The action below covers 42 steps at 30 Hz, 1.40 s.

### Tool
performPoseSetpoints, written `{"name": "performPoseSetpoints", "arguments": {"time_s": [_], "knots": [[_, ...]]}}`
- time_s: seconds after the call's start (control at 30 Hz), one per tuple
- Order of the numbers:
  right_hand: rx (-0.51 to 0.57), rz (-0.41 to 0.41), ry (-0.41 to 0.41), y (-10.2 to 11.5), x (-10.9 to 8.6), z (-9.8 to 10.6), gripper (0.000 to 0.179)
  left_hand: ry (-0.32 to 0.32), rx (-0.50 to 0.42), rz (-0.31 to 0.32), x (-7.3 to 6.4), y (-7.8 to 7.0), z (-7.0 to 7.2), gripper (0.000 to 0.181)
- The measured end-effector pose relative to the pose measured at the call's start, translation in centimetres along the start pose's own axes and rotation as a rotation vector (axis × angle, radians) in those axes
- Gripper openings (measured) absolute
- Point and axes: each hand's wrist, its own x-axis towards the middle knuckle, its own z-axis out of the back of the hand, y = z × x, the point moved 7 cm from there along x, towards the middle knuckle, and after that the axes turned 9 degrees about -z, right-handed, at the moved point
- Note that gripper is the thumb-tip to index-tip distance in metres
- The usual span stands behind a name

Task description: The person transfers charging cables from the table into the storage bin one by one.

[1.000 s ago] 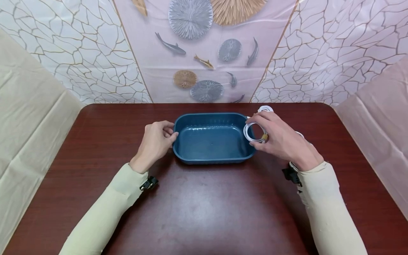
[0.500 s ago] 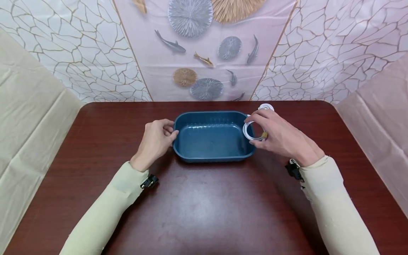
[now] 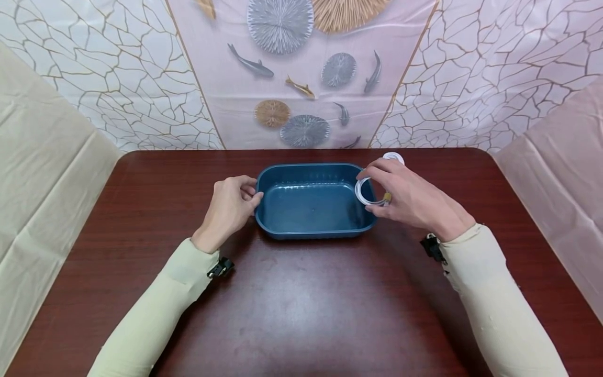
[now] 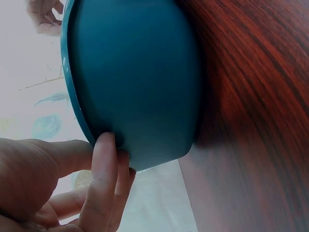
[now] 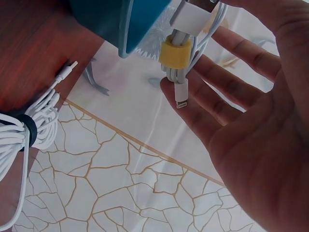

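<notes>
A dark blue rectangular basin with rounded corners stands in the middle of the table. My left hand pinches its left rim; in the left wrist view several fingers lie against the outer wall. My right hand holds a coiled white charging cable at the basin's right end, above the rim. The right wrist view shows the cable's yellow tie, a white plug with a metal end and a slim connector hanging down. Its far fingers look fairly straight around the coil.
Another white cable bundle, bound with a black tie, lies on the table beyond my right hand, partly hidden in the head view. The dark red wooden table ends at a patterned backdrop, with beige cloth at both sides.
My right hand has shifted slightly left, bringing the coiled cable a little further over the basin's right end. The left hand keeps its hold on the rim.
</notes>
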Motion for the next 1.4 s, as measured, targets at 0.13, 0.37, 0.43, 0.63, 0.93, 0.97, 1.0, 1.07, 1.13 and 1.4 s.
{"name": "performPoseSetpoints", "arguments": {"time_s": [0.13, 0.37, 0.43, 0.63, 0.93, 0.97, 1.0, 1.07, 1.13, 1.4], "knots": [[-0.007, 0.006, -0.001, 0.1, 0.1, -0.2, 0.050, 0.002, 0.001, 0.003, 0.0, 0.0, 0.0, 0.030], [-0.024, 0.012, 0.011, 0.5, 0.3, -0.5, 0.053, -0.003, 0.002, -0.006, 0.0, -0.1, 0.1, 0.030], [-0.024, 0.011, 0.015, 0.5, 0.4, -0.6, 0.053, -0.004, 0.003, -0.007, 0.0, -0.1, 0.0, 0.030], [-0.020, 0.014, 0.030, 0.6, 0.5, -0.8, 0.053, -0.004, -0.004, -0.011, 0.0, 0.0, 0.0, 0.030], [-0.028, 0.028, 0.048, 0.7, 0.9, -0.9, 0.052, -0.002, -0.001, -0.004, -0.1, 0.0, 0.0, 0.030], [-0.029, 0.030, 0.048, 0.7, 0.9, -0.9, 0.052, -0.001, -0.001, -0.004, -0.1, 0.1, 0.0, 0.030], [-0.030, 0.032, 0.048, 0.8, 1.0, -0.9, 0.051, 0.000, -0.001, -0.004, -0.1, 0.1, 0.0, 0.031], [-0.032, 0.037, 0.046, 0.8, 1.0, -0.9, 0.051, 0.002, -0.002, -0.003, -0.1, 0.1, 0.0, 0.031], [-0.031, 0.044, 0.042, 0.8, 1.0, -1.0, 0.050, 0.004, -0.002, -0.004, -0.1, 0.1, -0.1, 0.031], [-0.026, 0.064, 0.053, 1.1, 1.2, -1.2, 0.050, 0.003, -0.002, -0.007, -0.1, 0.1, 0.0, 0.030]]}}
